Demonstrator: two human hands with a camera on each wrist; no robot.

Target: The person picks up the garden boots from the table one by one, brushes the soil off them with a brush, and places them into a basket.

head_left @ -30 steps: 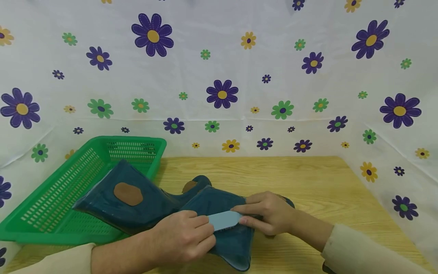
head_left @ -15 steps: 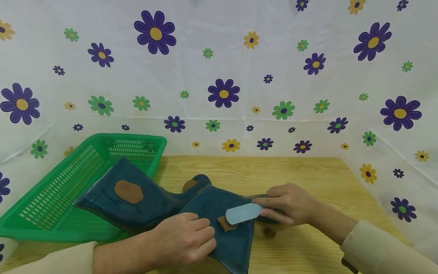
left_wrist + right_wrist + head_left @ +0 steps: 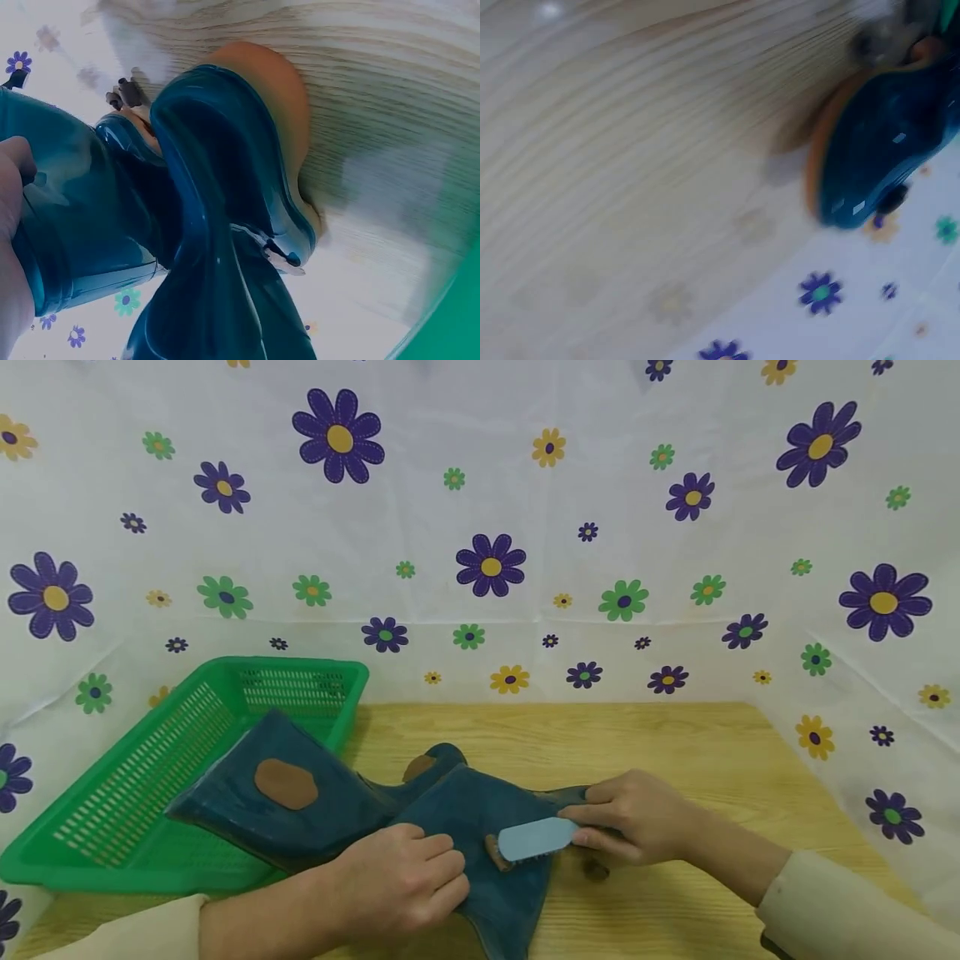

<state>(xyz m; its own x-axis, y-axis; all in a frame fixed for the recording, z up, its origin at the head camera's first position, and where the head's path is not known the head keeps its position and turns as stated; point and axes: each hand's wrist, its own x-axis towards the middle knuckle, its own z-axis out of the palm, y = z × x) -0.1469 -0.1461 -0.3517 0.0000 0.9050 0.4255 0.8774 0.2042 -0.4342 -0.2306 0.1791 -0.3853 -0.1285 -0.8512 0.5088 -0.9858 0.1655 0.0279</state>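
Observation:
Two dark teal rubber boots lie on their sides in the middle of the head view. My left hand [image 3: 408,877] grips the near boot [image 3: 480,810] at its shaft; the fingertips are partly hidden. In my right hand [image 3: 645,818], thumb and fingers pinch the end of a light-blue brush [image 3: 534,839], bristles facing down on that shaft. A brown, mud-like piece [image 3: 495,853] sits at the brush's left end, its edge raised. The other boot [image 3: 337,827] carries a flat brown patch [image 3: 287,783]. Its tan sole [image 3: 289,97] shows in the left wrist view.
A green plastic basket [image 3: 142,768] stands at the left, with the far boot's shaft leaning over its rim. A small brown lump [image 3: 596,868] lies on the wood-grain table [image 3: 637,739], right of the near boot. A flowered sheet [image 3: 420,510] hangs behind.
The right hand has drawn the brush to the right, uncovering the brown piece on the near boot, which has since narrowed and lifted at the edge. The left hand stays nearly still.

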